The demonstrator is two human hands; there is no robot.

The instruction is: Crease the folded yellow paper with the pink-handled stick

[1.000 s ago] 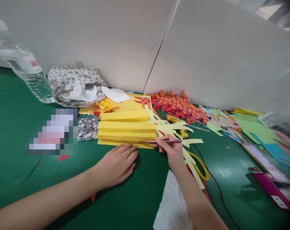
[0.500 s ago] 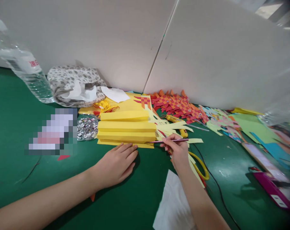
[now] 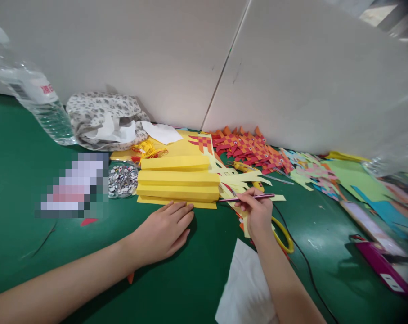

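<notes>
A sheet of yellow paper, folded into pleats, lies in front of me. My left hand rests flat at its near edge, fingers stretched out over the lowest strip. In my right hand is a slim dark-pink pen-like tool, held in a pinch. Its thin tip points left and lies at the right end of the lowest fold. Pale yellow paper strips fan out behind and under the right hand. Part of a yellow ring-shaped handle shows beside the right wrist.
Woven red-orange paper fish are piled by the wall. A bag of googly eyes, a blurred-out phone-like object and a water bottle stand left. At right are a black cable and a magenta power strip; a white tissue lies near.
My right hand has moved a little to the right with the pen-like tool, whose tip slid along the lowest fold to its right end. The left hand has stayed put.
</notes>
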